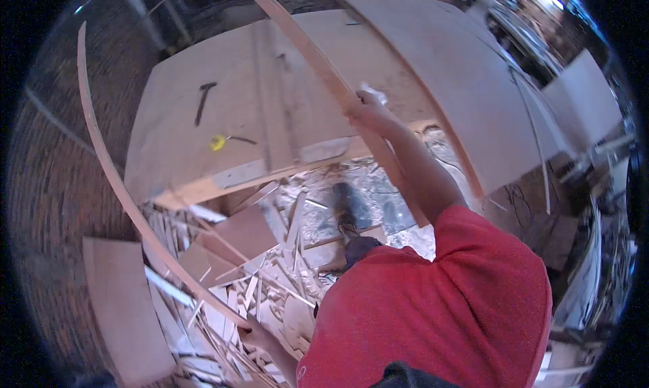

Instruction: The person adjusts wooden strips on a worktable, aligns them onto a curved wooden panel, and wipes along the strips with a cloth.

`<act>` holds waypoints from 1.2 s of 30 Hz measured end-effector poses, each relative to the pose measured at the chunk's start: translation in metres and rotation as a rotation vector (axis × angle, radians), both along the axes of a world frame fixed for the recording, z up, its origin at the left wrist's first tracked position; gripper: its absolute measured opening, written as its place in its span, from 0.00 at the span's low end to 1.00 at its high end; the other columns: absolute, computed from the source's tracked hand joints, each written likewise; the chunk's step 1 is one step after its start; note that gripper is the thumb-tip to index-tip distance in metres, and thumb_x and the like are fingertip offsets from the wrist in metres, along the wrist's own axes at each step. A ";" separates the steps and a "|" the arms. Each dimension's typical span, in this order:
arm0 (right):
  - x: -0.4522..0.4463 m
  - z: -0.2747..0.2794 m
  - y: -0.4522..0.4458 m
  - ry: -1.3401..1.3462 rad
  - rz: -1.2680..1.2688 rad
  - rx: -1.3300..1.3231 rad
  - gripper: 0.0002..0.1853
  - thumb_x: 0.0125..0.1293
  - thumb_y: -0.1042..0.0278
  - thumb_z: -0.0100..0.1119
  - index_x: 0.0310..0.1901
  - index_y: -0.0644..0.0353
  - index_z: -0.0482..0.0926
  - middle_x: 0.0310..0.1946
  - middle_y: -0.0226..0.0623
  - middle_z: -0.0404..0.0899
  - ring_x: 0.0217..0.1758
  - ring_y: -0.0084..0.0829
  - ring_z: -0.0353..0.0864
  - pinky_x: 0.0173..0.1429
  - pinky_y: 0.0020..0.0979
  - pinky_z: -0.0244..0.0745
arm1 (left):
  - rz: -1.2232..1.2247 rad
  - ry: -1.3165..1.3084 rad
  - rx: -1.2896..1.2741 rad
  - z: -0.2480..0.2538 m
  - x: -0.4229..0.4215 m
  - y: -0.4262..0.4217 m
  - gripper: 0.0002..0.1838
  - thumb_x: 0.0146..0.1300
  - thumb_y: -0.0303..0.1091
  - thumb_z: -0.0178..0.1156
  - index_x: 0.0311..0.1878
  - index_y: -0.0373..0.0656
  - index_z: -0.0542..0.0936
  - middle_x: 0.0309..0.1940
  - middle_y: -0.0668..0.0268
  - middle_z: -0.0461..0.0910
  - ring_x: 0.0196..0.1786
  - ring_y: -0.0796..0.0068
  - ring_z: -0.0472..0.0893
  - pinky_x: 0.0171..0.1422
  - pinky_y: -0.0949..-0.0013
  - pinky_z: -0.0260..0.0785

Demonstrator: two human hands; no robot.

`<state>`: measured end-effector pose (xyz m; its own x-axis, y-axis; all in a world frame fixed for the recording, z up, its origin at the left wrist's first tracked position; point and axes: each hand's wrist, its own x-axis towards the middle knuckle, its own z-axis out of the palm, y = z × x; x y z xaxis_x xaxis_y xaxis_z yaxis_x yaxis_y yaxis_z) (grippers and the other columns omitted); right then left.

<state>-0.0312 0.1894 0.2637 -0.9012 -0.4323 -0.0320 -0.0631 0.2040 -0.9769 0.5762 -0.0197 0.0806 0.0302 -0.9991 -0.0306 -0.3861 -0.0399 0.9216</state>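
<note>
My left hand (pixel 255 334), low at the left, is closed around the lower end of a long thin wooden strip (pixel 128 202). The strip rises in a curve towards the upper left, past the workbench's corner. Higher up, my right hand (pixel 372 112) grips a second, wider wooden strip (pixel 311 53), which runs from the top edge down past my right forearm. This strip crosses over the workbench (pixel 209 124). A hammer (pixel 203 102) and a yellow tape measure (pixel 218 142) lie on the bench top.
A large flat panel (pixel 439 70) rests on the bench's right side. Wood offcuts (pixel 263 293) litter the floor below, with a leaning brown board (pixel 125 307) at the left. A brick wall (pixel 47 185) stands far left. My boot (pixel 345 209) shows beneath the bench edge.
</note>
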 end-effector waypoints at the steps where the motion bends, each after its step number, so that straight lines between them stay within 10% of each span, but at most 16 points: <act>1: -0.002 0.006 0.042 0.147 -0.070 0.081 0.24 0.59 0.69 0.72 0.56 0.68 0.78 0.40 0.38 0.84 0.40 0.33 0.85 0.44 0.35 0.80 | -0.034 0.055 -0.016 0.003 -0.016 0.000 0.21 0.60 0.34 0.71 0.45 0.22 0.81 0.35 0.57 0.81 0.36 0.69 0.75 0.41 0.60 0.69; 9: 0.046 0.059 0.289 0.277 -0.527 0.519 0.28 0.56 0.71 0.72 0.60 0.66 0.76 0.46 0.47 0.84 0.52 0.41 0.85 0.57 0.41 0.79 | -0.481 0.047 0.106 0.045 -0.144 0.056 0.15 0.63 0.34 0.73 0.32 0.35 0.76 0.26 0.73 0.68 0.30 0.80 0.63 0.33 0.68 0.55; 22: -0.046 -0.104 0.662 0.093 -0.760 0.572 0.25 0.57 0.68 0.74 0.55 0.66 0.77 0.37 0.42 0.84 0.33 0.31 0.86 0.35 0.36 0.81 | -0.891 -0.006 0.104 0.055 -0.368 0.297 0.16 0.62 0.36 0.74 0.35 0.33 0.80 0.28 0.70 0.74 0.31 0.80 0.67 0.34 0.70 0.61; 27: -0.102 -0.099 0.742 0.230 -0.725 0.912 0.27 0.62 0.54 0.70 0.57 0.63 0.77 0.42 0.49 0.87 0.39 0.49 0.89 0.46 0.46 0.82 | -1.077 0.033 0.539 0.065 -0.474 0.420 0.15 0.63 0.40 0.75 0.36 0.38 0.82 0.26 0.75 0.71 0.27 0.85 0.67 0.30 0.73 0.58; 29: -0.127 -0.076 0.752 -0.148 -0.822 0.795 0.28 0.68 0.48 0.61 0.61 0.62 0.75 0.45 0.53 0.86 0.51 0.60 0.86 0.56 0.52 0.79 | -1.125 -0.003 0.707 0.087 -0.513 0.468 0.16 0.63 0.43 0.75 0.38 0.40 0.81 0.23 0.77 0.69 0.22 0.86 0.67 0.25 0.74 0.57; 36: -0.187 -0.135 0.852 0.065 -0.746 1.039 0.28 0.76 0.47 0.55 0.67 0.59 0.73 0.45 0.52 0.86 0.40 0.52 0.89 0.45 0.49 0.83 | -1.288 0.037 1.087 0.098 -0.630 0.587 0.16 0.68 0.43 0.70 0.32 0.50 0.73 0.18 0.77 0.65 0.16 0.84 0.65 0.18 0.76 0.56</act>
